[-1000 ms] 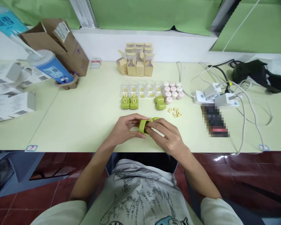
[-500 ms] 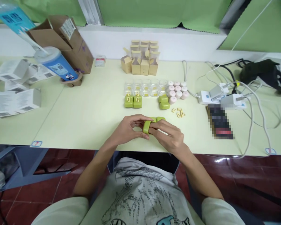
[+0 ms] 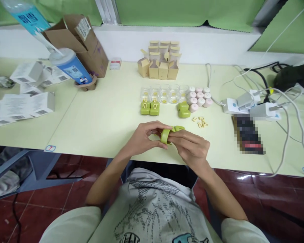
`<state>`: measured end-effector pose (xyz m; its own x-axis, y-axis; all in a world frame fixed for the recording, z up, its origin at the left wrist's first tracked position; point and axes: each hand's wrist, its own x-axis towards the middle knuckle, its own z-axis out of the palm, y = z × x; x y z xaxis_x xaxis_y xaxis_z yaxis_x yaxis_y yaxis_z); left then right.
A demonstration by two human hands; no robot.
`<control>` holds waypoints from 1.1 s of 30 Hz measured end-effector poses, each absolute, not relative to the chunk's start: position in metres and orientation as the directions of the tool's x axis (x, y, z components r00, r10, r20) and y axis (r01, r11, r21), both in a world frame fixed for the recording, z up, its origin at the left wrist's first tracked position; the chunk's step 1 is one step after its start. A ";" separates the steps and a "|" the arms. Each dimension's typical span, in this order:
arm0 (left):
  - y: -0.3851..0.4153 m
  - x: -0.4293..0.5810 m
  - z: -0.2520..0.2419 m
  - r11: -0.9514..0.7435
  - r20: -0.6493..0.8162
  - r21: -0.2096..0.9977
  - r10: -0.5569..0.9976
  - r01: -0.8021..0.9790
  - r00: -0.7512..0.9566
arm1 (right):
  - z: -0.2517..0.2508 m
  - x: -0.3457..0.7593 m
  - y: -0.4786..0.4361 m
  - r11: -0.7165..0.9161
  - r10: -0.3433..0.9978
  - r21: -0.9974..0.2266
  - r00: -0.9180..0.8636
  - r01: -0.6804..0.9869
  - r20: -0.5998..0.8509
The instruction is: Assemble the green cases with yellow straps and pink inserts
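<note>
Near the table's front edge, my left hand [image 3: 148,137] grips a small green plastic case [image 3: 165,136] between thumb and fingers, its opening turned to the right. The fingers of my right hand [image 3: 192,144] reach into that opening, closed together, and hide its inside. Just behind the hands lies another green case [image 3: 179,128], partly covered. Farther back stand two green cases [image 3: 150,109] with pale yellow loops on them. To their right is a further group of green case parts [image 3: 184,111], beside several loose yellow loops [image 3: 202,122].
Clear plastic cups [image 3: 164,93] and pinkish-white round pieces [image 3: 200,98] stand in rows behind. Open small cartons [image 3: 159,70] are against the wall. A blue tub [image 3: 76,69], cardboard box [image 3: 97,55] and white boxes [image 3: 27,106] are left; power strip [image 3: 231,105], cables and phone [image 3: 248,135] right.
The camera view has shifted, so the whole scene sits farther right. Both hands stay on the green case; my right hand has tilted slightly, its fingers still in the opening.
</note>
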<state>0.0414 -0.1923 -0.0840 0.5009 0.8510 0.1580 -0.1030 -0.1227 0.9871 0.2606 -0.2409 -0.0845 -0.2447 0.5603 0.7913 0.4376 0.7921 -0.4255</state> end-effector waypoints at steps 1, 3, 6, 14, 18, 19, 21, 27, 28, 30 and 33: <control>-0.193 0.042 -0.085 -0.116 0.156 0.987 0.851 -0.110 0.501 | -0.084 0.261 -0.241 0.800 0.552 -0.420 -0.252 0.428 0.795; -0.193 0.043 -0.087 -0.105 0.156 0.986 0.849 -0.129 0.505 | -0.083 0.260 -0.241 0.824 0.535 -0.417 -0.281 0.385 0.797; -0.192 0.043 -0.089 -0.142 0.188 0.981 0.857 -0.131 0.480 | -0.083 0.257 -0.242 0.793 0.558 -0.471 -0.150 0.385 0.816; -0.189 0.041 -0.093 -0.297 0.292 0.953 0.850 -0.060 0.438 | -0.096 0.267 -0.224 0.228 0.961 -0.968 -0.134 -0.107 0.242; -0.189 0.041 -0.097 -0.342 0.316 0.939 0.826 -0.030 0.467 | -0.091 0.269 -0.221 0.007 0.980 -0.969 -0.190 -0.245 0.055; -0.189 0.042 -0.097 -0.360 0.322 0.933 0.818 -0.013 0.476 | -0.089 0.267 -0.222 -0.030 0.981 -0.967 -0.194 -0.254 0.021; -0.190 0.043 -0.096 -0.399 0.336 0.916 0.799 0.022 0.499 | -0.087 0.264 -0.223 -0.066 0.982 -0.961 -0.187 -0.268 -0.015; -0.191 0.044 -0.092 -0.394 0.345 0.919 0.769 -0.026 0.538 | -0.087 0.262 -0.222 -0.020 0.992 -0.956 -0.127 -0.291 0.018; -0.191 0.044 -0.091 -0.364 0.338 0.930 0.797 -0.048 0.500 | -0.086 0.261 -0.222 0.001 0.993 -0.959 -0.113 -0.283 0.034; -0.192 0.045 -0.089 -0.283 0.271 0.958 0.865 -0.033 0.423 | -0.085 0.261 -0.223 0.038 0.993 -0.967 -0.099 -0.252 0.065; -0.195 0.049 -0.085 -0.133 0.099 0.990 0.895 0.048 0.435 | -0.084 0.257 -0.225 0.062 0.990 -0.974 -0.114 -0.218 0.088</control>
<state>0.0486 -0.1949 -0.0849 0.4354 0.8948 0.0992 0.0477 -0.1330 0.9900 0.2571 -0.2249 -0.0843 -0.1143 0.9895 0.0883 -0.2183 0.0617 -0.9739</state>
